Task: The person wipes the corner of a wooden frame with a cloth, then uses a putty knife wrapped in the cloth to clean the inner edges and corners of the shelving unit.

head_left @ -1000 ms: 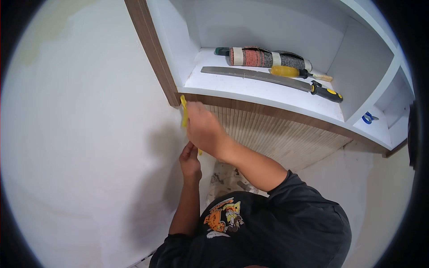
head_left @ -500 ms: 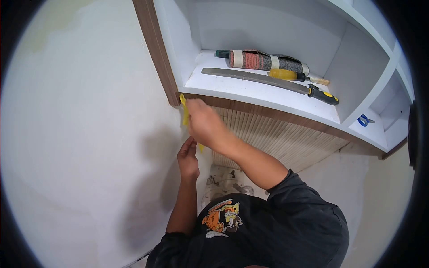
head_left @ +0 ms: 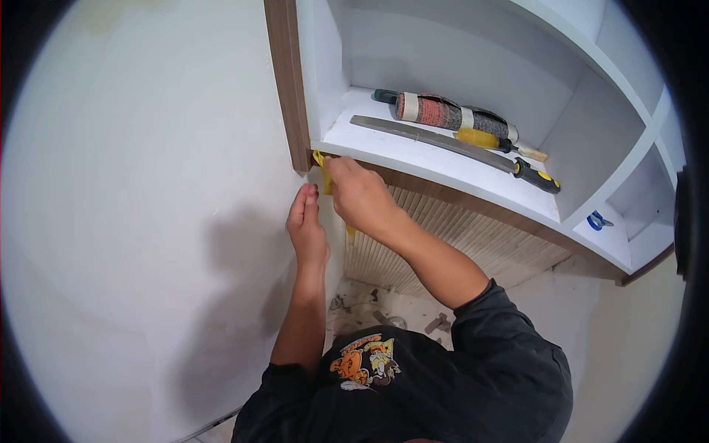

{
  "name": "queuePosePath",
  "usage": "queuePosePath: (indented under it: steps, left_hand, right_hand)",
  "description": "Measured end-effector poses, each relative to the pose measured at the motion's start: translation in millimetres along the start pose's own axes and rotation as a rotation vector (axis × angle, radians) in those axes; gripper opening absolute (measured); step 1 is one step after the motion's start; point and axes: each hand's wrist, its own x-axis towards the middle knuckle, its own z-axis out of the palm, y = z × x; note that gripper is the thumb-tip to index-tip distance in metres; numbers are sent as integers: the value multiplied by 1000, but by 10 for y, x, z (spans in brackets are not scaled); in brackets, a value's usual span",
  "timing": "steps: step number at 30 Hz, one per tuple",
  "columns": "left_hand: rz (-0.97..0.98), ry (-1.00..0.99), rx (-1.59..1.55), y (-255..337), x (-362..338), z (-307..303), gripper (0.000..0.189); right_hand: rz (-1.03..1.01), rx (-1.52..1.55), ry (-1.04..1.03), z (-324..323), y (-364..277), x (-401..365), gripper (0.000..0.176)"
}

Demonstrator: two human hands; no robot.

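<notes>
A thin yellow strip hangs at the left corner of the shelf's underside, where the brown wood trim meets the shelf edge. My right hand has its fingers closed on the strip just below the shelf; the palm side is hidden. Another bit of yellow shows under that hand. Close by on the left, my left hand is raised against the wall side with its fingers pressed together, its fingertips beside the strip. I cannot make out what, if anything, is in them.
On the white shelf lie a flat file with a black-yellow handle, a yellow-handled tool and a rolled striped cloth. A blue-handled tool sits in the right compartment. A white wall stands close on the left; debris lies below.
My left hand has risen towards the shelf corner and come away from under my right hand. My right hand stays near the strip's upper part. The view has shifted slightly.
</notes>
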Motion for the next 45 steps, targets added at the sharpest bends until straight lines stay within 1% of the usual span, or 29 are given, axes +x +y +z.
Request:
queuePosePath:
  steps: [2, 5, 8, 11, 14, 17, 20, 23, 28, 31, 34, 37, 40, 45]
  left_hand:
    - [26, -31, -49, -18, 90, 58, 39]
    - [51, -50, -96, -84, 199, 89, 39]
    - [42, -45, -133, -95, 236, 110, 38]
    - [22, -29, -215, -117, 243, 153, 34]
    - [-14, -37, -308, -64, 277, 202, 30]
    - [-23, -18, -355, -101, 327, 215, 26]
    - [-21, 13, -381, -111, 340, 241, 24]
    - [-35, 51, -375, -67, 331, 317, 21]
    - [-34, 124, -341, -29, 335, 403, 10]
    - [-58, 223, -360, -24, 357, 506, 12]
    - [-156, 247, -502, 19, 333, 566, 17]
    - [-204, 214, -599, -13, 371, 538, 20]
    - [-204, 191, -618, -22, 375, 528, 19]
    - [-244, 123, -676, -138, 436, 438, 11]
  right_hand:
    - [-42, -46, 19, 84, 72, 54, 26]
    - [-2, -54, -87, 125, 92, 14, 24]
    - [-17, -64, -125, 193, 221, -66, 24]
    - [-7, -41, -73, -38, 30, -15, 32]
    - [-37, -13, -23, -71, 13, 45, 31]
    - [-83, -23, 34, 30, 123, 87, 31]
    - [10, -111, -207, 32, 105, 69, 31]
    - [8, -103, -229, 7, 201, -63, 31]
    - [-3, -62, -128, -459, 62, -223, 33]
    - [16, -18, -101, -555, 75, -263, 32]
    - [28, 18, -85, -591, 98, -278, 30]
    - [22, 37, -82, -605, 108, -290, 31]
    - [17, 43, -71, -627, 113, -280, 31]
    - [16, 30, -63, -647, 122, -260, 30]
